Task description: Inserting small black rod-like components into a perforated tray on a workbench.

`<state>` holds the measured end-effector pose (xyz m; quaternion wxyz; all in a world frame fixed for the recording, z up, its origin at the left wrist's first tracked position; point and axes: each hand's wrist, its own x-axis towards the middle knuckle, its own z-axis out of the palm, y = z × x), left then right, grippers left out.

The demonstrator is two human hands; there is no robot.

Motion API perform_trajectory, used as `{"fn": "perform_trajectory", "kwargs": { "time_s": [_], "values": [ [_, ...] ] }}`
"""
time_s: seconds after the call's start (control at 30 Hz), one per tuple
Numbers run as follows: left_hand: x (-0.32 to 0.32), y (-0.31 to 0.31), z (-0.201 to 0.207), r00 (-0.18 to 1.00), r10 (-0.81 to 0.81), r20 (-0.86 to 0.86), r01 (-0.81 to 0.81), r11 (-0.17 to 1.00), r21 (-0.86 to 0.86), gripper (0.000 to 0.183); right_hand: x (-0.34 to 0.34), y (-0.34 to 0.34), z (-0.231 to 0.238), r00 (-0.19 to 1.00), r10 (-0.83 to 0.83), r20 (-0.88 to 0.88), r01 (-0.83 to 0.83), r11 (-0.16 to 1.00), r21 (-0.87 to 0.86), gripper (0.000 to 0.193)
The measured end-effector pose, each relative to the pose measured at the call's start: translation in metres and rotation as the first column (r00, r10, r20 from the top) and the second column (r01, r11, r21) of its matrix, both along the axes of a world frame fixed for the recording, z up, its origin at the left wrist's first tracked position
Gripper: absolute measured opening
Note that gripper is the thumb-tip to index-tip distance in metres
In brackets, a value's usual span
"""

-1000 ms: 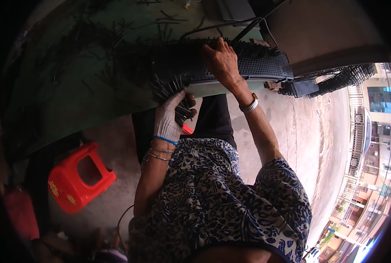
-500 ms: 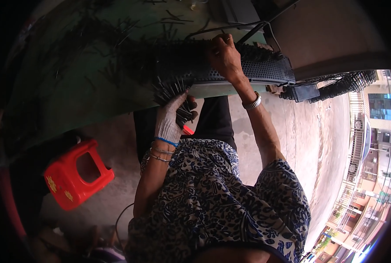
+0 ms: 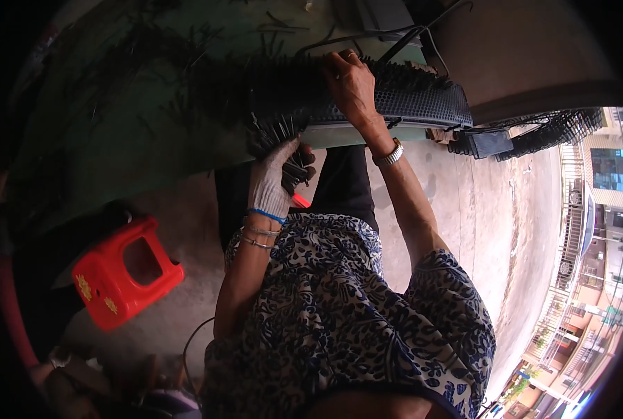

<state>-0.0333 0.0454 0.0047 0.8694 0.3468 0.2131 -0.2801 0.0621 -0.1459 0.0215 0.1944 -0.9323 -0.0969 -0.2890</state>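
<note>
My left hand [image 3: 273, 183], in a whitish knit glove with a blue cuff, is closed around a bundle of thin dark strips [image 3: 278, 131]. Their ends fan out above the fingers, close to the table's front edge. A long black honeycomb-patterned piece [image 3: 426, 105] lies across the table in front of me, with a row of short dark pieces along its far edge. Bare and wearing a metal watch, my right hand [image 3: 353, 87] reaches over that piece. Its fingers are pinched together at the far edge; what they hold is hidden.
Loose dark strips [image 3: 178, 52] are strewn over the green table [image 3: 116, 146]. A dark cable [image 3: 374, 33] runs behind the honeycomb piece. To the right, a black lattice-like piece [image 3: 563, 133] juts past the table. A red plastic stool [image 3: 131, 293] stands on the floor at left.
My right hand has shifted slightly left along the far edge of the honeycomb piece. My left hand keeps its bundle and has hardly moved.
</note>
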Motion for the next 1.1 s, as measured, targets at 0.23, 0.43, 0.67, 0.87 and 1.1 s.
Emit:
{"fn": "perform_trajectory", "kwargs": {
  "time_s": [0.23, 0.43, 0.67, 0.87, 1.1],
  "values": [
    [-0.006, 0.0, 0.004, 1.0, -0.003, 0.019, 0.002, 0.998, 0.065, 0.021, -0.031, 0.009, 0.001, 0.975, -0.16, -0.154, 0.172, 0.983, 0.07, 0.022],
    [-0.01, 0.005, 0.004, 0.995, -0.066, 0.081, 0.055, 0.99, 0.131, 0.023, -0.081, 0.036, 0.026, 0.714, 0.499, -0.491, -0.135, 0.786, 0.603, 0.017],
    [-0.001, 0.008, -0.011, 0.999, 0.039, 0.037, -0.04, 0.998, 0.042, 0.021, -0.072, 0.028, 0.025, 0.787, 0.468, -0.401, -0.073, 0.717, 0.694, 0.012],
    [0.004, 0.016, 0.005, 0.995, 0.099, 0.017, -0.098, 0.995, -0.021, 0.013, -0.023, 0.04, 0.021, 0.99, 0.003, 0.139, -0.067, 0.887, 0.457, 0.006],
    [0.013, 0.022, -0.015, 0.991, 0.128, 0.038, -0.13, 0.988, 0.077, 0.012, 0.01, 0.071, 0.003, 0.992, 0.116, 0.038, -0.117, 0.802, 0.586, 0.009]
  ]
}}
